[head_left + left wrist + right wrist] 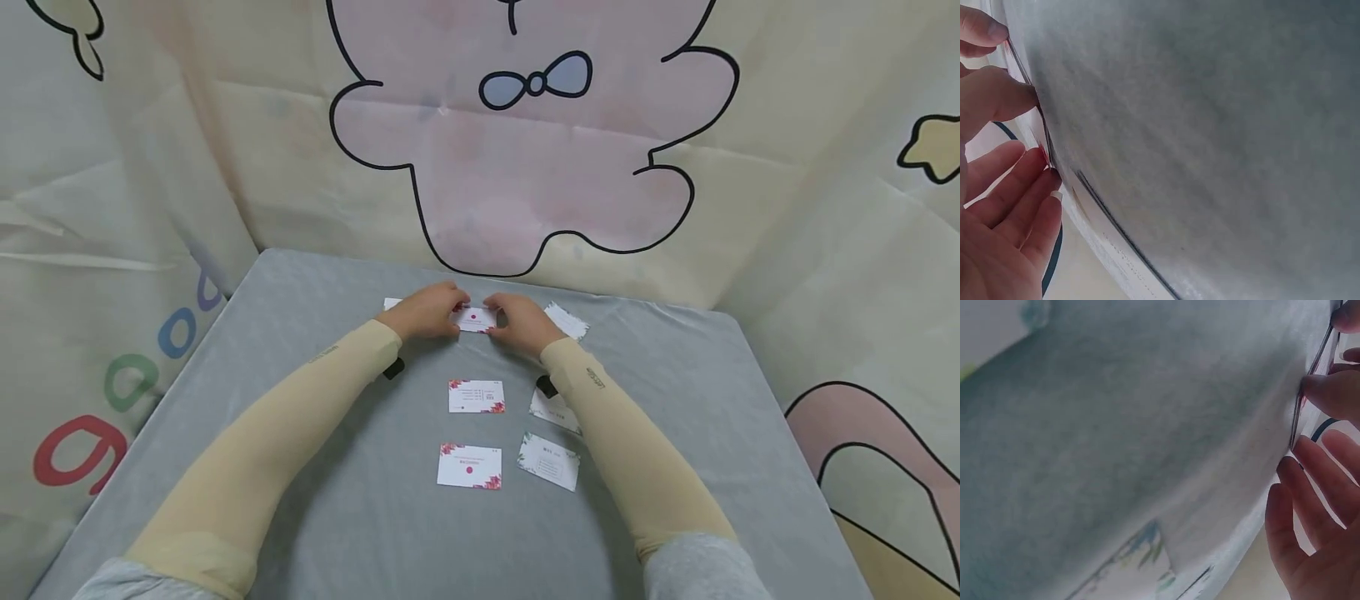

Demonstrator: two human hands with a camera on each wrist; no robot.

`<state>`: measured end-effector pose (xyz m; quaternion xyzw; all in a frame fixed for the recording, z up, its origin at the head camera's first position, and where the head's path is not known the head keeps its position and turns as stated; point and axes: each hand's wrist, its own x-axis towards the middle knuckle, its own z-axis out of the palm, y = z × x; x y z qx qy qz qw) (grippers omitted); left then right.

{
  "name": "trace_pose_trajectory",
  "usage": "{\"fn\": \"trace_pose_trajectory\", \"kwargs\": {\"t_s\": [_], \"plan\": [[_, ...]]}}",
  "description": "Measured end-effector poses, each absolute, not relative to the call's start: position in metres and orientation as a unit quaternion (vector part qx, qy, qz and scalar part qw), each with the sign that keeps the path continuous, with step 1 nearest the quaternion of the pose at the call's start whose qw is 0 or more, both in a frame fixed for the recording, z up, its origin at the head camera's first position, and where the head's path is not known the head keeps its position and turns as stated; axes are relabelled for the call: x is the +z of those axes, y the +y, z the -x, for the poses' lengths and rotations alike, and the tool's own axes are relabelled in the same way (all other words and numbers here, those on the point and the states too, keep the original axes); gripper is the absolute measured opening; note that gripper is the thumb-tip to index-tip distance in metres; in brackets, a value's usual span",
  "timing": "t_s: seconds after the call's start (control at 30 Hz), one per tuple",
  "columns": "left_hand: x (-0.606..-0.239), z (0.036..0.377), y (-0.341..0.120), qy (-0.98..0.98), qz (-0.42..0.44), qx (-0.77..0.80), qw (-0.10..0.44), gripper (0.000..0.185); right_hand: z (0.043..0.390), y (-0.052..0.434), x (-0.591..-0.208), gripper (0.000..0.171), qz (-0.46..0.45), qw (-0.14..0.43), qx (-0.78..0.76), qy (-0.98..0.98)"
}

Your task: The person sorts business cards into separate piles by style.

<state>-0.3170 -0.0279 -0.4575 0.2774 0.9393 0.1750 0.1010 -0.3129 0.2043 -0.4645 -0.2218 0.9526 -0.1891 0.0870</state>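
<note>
At the far part of the table, my left hand (429, 312) and right hand (525, 323) hold a white business card (474, 320) with red floral corners and a red dot between them. Each pinches one end of it with thumb and fingers. In the left wrist view the left thumb (1007, 94) lies on the card's edge; the right thumb (1332, 394) does likewise in the right wrist view. Beyond the left hand another card (392, 303) is partly hidden, and a leaf-patterned card (566, 320) lies tilted beside the right hand.
Nearer on the grey table (360, 517) lie two red-floral cards, a middle one (476, 397) and a front one (469, 466). Right of them are two leaf-patterned cards, one (553, 410) partly under the right forearm and one (549, 461) in front. Printed curtains surround the table.
</note>
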Motion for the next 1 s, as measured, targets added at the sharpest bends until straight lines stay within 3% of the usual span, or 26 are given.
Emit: {"fn": "trace_pose_trajectory", "kwargs": {"t_s": [0.5,0.63,0.8,1.0], "plan": [[-0.462,0.317,-0.028,0.939,-0.263,0.191,0.112,0.061,0.313,0.201,-0.468,0.058,0.213,0.104,-0.206,0.950],[-0.464,0.311,-0.031,0.939,-0.264,0.198,0.092,0.061,0.308,0.207,-0.468,0.059,0.211,0.101,-0.215,0.948],[-0.460,0.270,-0.039,0.923,-0.303,0.231,0.056,0.057,0.273,0.222,-0.462,0.059,0.245,0.075,-0.212,0.943],[-0.462,0.208,-0.040,0.903,-0.351,0.235,0.087,0.058,0.208,0.236,-0.460,0.059,0.303,0.096,-0.181,0.931]]}}
